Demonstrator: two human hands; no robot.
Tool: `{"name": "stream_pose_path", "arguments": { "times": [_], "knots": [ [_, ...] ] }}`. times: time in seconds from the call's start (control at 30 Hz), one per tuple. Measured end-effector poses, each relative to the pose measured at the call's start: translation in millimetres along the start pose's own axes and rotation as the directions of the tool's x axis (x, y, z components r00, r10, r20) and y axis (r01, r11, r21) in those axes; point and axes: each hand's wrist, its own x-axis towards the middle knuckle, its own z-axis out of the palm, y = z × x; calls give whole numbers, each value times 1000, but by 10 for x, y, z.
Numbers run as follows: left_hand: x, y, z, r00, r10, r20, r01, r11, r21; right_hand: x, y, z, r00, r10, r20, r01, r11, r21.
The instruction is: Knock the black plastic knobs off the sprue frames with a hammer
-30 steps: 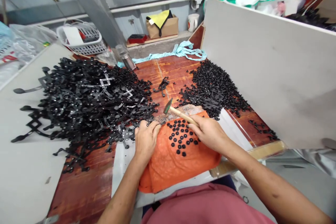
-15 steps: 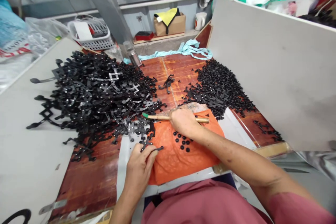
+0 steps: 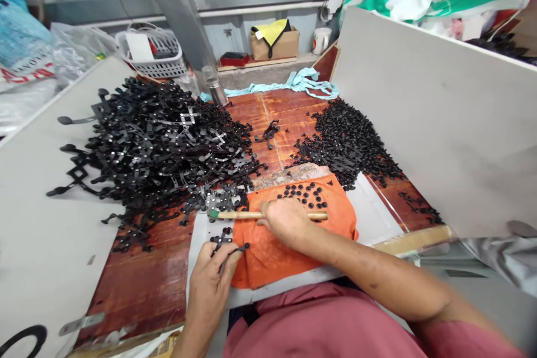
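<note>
My right hand (image 3: 287, 222) is closed around the middle of a wooden stick with a green tip (image 3: 239, 215). It holds the stick crosswise above an orange cloth (image 3: 268, 265), the tip pointing left. Between the thumb and fingers of my left hand (image 3: 213, 275) is a black jointed linkage (image 3: 242, 248) with a round end, pinched at the cloth's left edge. Several small black round pieces (image 3: 306, 194) lie on the far part of the cloth, beyond my right hand. The cloth covers a block whose speckled far edge (image 3: 289, 175) shows.
A tall heap of black linkages (image 3: 163, 145) stands on the left, and a pile of small black parts (image 3: 350, 140) on the right. Grey panels (image 3: 436, 123) flank the red-brown table (image 3: 146, 285). Behind stand a metal-and-clear bottle (image 3: 215, 86) and a white basket (image 3: 165, 67).
My right hand and the stick have come nearer to my body, uncovering round pieces on the cloth's far part. My left hand has shifted slightly left, still pinching the linkage.
</note>
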Motion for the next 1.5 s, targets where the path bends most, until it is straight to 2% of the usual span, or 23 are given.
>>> {"name": "stream_pose_path", "arguments": {
  "times": [0.1,0.2,0.33,0.4,0.47,0.57,0.63,0.87,1.03,1.3,1.5],
  "knots": [
    [-35,-7,14,1000,5,5,-5,1000,-21,-9,-60,40,1000,8,2,-8,1000,23],
    [26,-1,52,1000,-20,24,22,999,-48,-103,27,-12,998,50,-36,-48,998,46],
    [254,60,166,999,-50,8,50,997,-58,-501,315,-4,978,136,-157,-109,979,169],
    [366,109,242,999,-48,-4,48,998,-49,-811,478,111,965,154,-214,-83,948,306],
    [439,156,311,999,-33,5,33,999,-30,-1140,615,287,973,125,-195,-31,906,422],
    [468,205,376,1000,-2,25,2,999,33,-1528,733,574,988,90,-124,-18,874,485],
    [456,232,393,1000,13,25,-16,994,107,-1659,752,723,990,86,-113,-19,872,489],
    [392,378,461,994,109,32,-112,886,449,-1657,731,942,974,119,-191,-18,888,459],
    [364,359,534,992,125,33,-123,842,524,-1661,741,975,972,110,-207,-8,898,439],
    [356,254,575,991,120,50,-130,883,450,-1666,748,974,974,112,-199,-9,890,456],
    [377,206,565,998,46,31,-52,973,223,-1668,746,975,973,124,-196,-24,896,444]
  ]
}}
